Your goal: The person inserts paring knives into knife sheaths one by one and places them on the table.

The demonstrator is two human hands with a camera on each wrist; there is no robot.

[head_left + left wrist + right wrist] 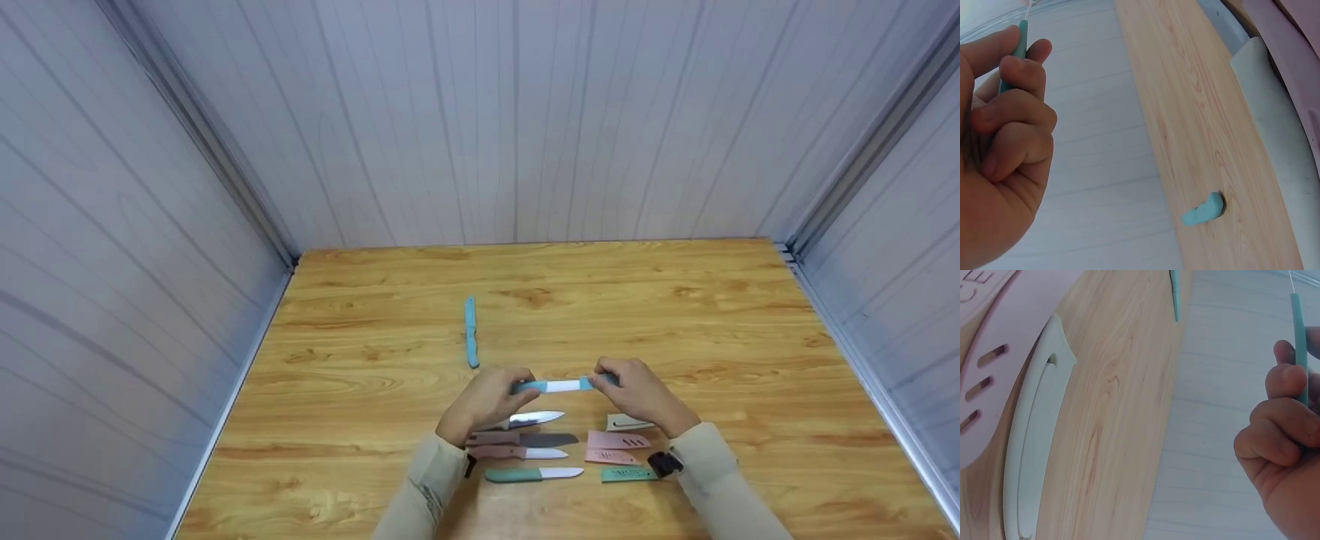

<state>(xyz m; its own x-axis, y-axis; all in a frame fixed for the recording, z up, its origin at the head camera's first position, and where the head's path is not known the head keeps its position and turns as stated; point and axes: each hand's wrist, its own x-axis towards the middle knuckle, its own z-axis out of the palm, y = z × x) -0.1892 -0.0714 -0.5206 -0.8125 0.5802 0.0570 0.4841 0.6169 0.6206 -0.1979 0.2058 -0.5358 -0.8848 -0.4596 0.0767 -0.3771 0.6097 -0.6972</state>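
My left hand (487, 397) grips the blue handle of a small paring knife (562, 385) above the table. My right hand (637, 390) pinches a blue blade sheath (586, 382) at the knife's tip end. White blade shows between handle and sheath; whether the tip is inside the sheath I cannot tell. The left wrist view shows fingers curled round the handle (1021, 48). In the right wrist view the sheath (1298, 332) stands between thumb and fingers. Farther back on the table lies another blue knife (471, 334), seemingly sheathed.
Below my hands several bare knives lie in a column, including a grey-bladed pink one (547, 439) and a green-handled one (514, 475). Right of them lie a white sheath (628, 422), two pink sheaths (616, 440) and a green sheath (628, 474). Pale panels (480, 127) enclose the wooden table (337, 420).
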